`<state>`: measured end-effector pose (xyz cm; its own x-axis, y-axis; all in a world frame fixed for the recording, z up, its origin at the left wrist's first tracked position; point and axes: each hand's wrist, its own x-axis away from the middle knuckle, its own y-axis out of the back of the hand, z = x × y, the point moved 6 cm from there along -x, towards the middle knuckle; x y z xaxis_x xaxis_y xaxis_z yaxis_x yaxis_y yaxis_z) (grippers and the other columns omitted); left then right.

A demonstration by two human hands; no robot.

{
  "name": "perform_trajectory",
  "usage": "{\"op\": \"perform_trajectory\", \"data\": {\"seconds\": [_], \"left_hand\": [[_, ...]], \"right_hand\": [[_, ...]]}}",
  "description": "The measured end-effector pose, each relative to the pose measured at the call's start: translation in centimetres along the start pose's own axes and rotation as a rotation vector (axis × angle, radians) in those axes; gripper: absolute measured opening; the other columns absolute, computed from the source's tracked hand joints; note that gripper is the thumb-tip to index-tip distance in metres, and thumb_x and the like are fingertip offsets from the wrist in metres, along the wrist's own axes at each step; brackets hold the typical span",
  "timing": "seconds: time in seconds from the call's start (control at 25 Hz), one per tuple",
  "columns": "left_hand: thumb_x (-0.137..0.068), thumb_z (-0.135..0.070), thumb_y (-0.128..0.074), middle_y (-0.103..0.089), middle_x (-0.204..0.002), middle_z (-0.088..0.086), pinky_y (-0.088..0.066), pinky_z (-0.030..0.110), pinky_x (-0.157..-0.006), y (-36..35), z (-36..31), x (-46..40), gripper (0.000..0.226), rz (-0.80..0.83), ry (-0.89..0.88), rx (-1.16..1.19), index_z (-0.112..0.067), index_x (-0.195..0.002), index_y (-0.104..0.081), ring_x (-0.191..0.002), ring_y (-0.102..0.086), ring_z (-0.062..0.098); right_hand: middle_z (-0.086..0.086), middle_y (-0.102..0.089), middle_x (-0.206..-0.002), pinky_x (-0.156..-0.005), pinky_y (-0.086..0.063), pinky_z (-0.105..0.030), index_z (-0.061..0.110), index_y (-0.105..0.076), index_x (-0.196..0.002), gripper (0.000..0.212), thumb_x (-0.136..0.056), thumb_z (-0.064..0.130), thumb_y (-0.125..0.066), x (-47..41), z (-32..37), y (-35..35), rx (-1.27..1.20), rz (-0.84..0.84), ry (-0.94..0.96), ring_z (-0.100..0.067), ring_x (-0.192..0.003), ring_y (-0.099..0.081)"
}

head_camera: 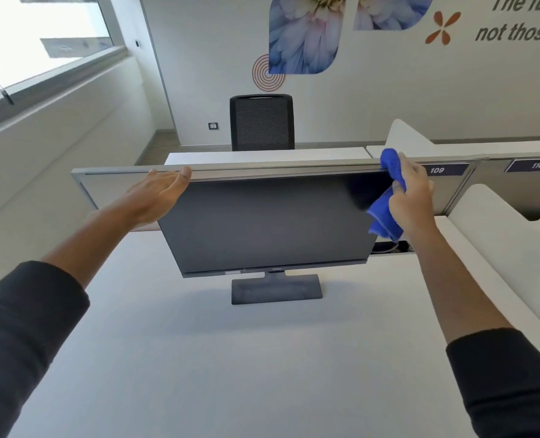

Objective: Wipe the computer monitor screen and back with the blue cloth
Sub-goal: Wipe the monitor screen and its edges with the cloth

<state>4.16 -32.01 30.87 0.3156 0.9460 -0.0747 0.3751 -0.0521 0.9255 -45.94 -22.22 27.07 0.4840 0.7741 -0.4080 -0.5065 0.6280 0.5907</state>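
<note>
A black computer monitor stands on its flat base in the middle of a white desk, its dark screen facing me. My left hand rests at the monitor's top left corner, fingers fairly straight, thumb lying along the top edge. My right hand holds a bunched blue cloth against the monitor's upper right corner. The cloth runs from above the top edge down over the right side of the screen. The back of the monitor is hidden.
A grey desk divider runs right behind the monitor, with labels 109 and 110. A black mesh chair stands beyond it. White curved side panels sit to the right. A cable opening lies behind the monitor's right edge.
</note>
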Motion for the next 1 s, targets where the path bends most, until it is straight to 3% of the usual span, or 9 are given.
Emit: {"op": "perform_trajectory", "data": {"seconds": [0.08, 0.2, 0.36, 0.48, 0.6, 0.68, 0.76, 0.92, 1.0], "left_hand": [[-0.102, -0.075, 0.001, -0.04, -0.171, 0.001, -0.005, 0.042, -0.132, -0.1, 0.2, -0.1, 0.092, 0.0, 0.021, 0.013, -0.026, -0.163, -0.048, -0.165, -0.015, 0.026], [-0.099, -0.082, 0.004, -0.035, -0.173, -0.004, -0.007, 0.048, -0.132, 0.0, 0.7, -0.3, 0.094, 0.016, 0.068, 0.016, -0.033, -0.163, -0.046, -0.166, -0.007, 0.029], [-0.096, -0.085, 0.007, -0.032, -0.174, -0.007, -0.009, 0.049, -0.132, 0.1, 1.2, -0.1, 0.098, -0.002, 0.088, 0.077, -0.038, -0.161, -0.049, -0.166, -0.009, 0.023], [-0.085, -0.095, 0.011, -0.036, -0.172, -0.012, -0.013, 0.05, -0.132, 0.5, 1.4, 0.0, 0.107, -0.01, 0.129, 0.137, -0.046, -0.156, -0.053, -0.165, -0.017, 0.018], [-0.078, -0.1, 0.013, -0.038, -0.171, -0.015, -0.015, 0.05, -0.131, 0.7, 1.2, 0.1, 0.11, 0.015, 0.154, 0.168, -0.054, -0.154, -0.051, -0.163, -0.023, 0.02], [-0.078, -0.099, 0.014, -0.036, -0.172, -0.011, -0.013, 0.051, -0.129, 0.8, 1.1, 0.3, 0.11, 0.013, 0.158, 0.177, -0.055, -0.154, -0.051, -0.163, -0.022, 0.022], [-0.078, -0.099, 0.013, -0.035, -0.173, -0.009, -0.013, 0.051, -0.128, 0.9, 1.0, 0.5, 0.11, 0.02, 0.175, 0.198, -0.053, -0.153, -0.053, -0.162, -0.023, 0.025], [-0.072, -0.105, 0.008, -0.036, -0.173, -0.009, -0.014, 0.051, -0.129, 1.1, 1.4, 0.6, 0.116, 0.073, 0.227, 0.303, -0.05, -0.149, -0.059, -0.162, -0.024, 0.025], [-0.067, -0.108, 0.007, -0.038, -0.172, -0.007, -0.014, 0.051, -0.129, 1.3, 1.4, 0.7, 0.121, 0.081, 0.235, 0.327, -0.05, -0.148, -0.061, -0.162, -0.024, 0.026]], "right_hand": [[0.007, -0.045, -0.161, -0.116, -0.033, -0.032, 0.039, -0.032, -0.168, 0.066, -0.11, 0.008, -0.04, 0.2, -0.7, -0.5, -0.137, -0.036, -0.087, -0.024, -0.144, -0.042], [0.004, -0.061, -0.146, -0.112, -0.055, -0.048, 0.039, -0.042, -0.162, 0.054, -0.112, 0.019, -0.043, 1.2, -3.0, -2.1, -0.375, -0.082, -0.29, -0.02, -0.123, -0.064], [0.0, -0.062, -0.142, -0.109, -0.048, -0.038, 0.021, -0.043, -0.163, 0.052, -0.112, 0.018, -0.047, 5.5, -4.4, -5.2, -0.361, -0.207, -0.343, -0.03, -0.136, -0.057], [-0.016, -0.05, -0.159, -0.12, -0.043, -0.052, 0.002, -0.044, -0.16, 0.052, -0.11, 0.012, -0.052, 6.0, -2.3, -6.1, -0.267, -0.478, -0.163, -0.038, -0.142, -0.048], [-0.024, -0.05, -0.15, -0.114, -0.044, -0.058, -0.006, -0.057, -0.142, 0.039, -0.105, 0.006, -0.061, 6.3, 2.9, -8.4, -0.185, -0.63, 0.111, -0.043, -0.135, -0.051], [-0.024, -0.055, -0.143, -0.109, -0.046, -0.055, -0.005, -0.063, -0.132, 0.03, -0.102, 0.003, -0.066, 7.8, 7.6, -11.8, -0.135, -0.574, 0.287, -0.043, -0.127, -0.055], [-0.021, -0.057, -0.14, -0.106, -0.047, -0.052, -0.001, -0.067, -0.129, 0.03, -0.099, 0.002, -0.07, 10.1, 12.6, -16.3, -0.074, -0.413, 0.451, -0.042, -0.123, -0.056], [-0.008, -0.06, -0.143, -0.099, -0.051, -0.049, 0.014, -0.074, -0.133, 0.047, -0.09, -0.005, -0.072, 15.0, 19.5, -23.1, 0.17, -0.083, 0.916, -0.037, -0.118, -0.061], [-0.009, -0.064, -0.14, -0.103, -0.049, -0.045, 0.016, -0.076, -0.131, 0.036, -0.1, 0.0, -0.067, 14.2, 19.3, -21.9, 0.075, -0.172, 0.842, -0.034, -0.12, -0.06]]}}
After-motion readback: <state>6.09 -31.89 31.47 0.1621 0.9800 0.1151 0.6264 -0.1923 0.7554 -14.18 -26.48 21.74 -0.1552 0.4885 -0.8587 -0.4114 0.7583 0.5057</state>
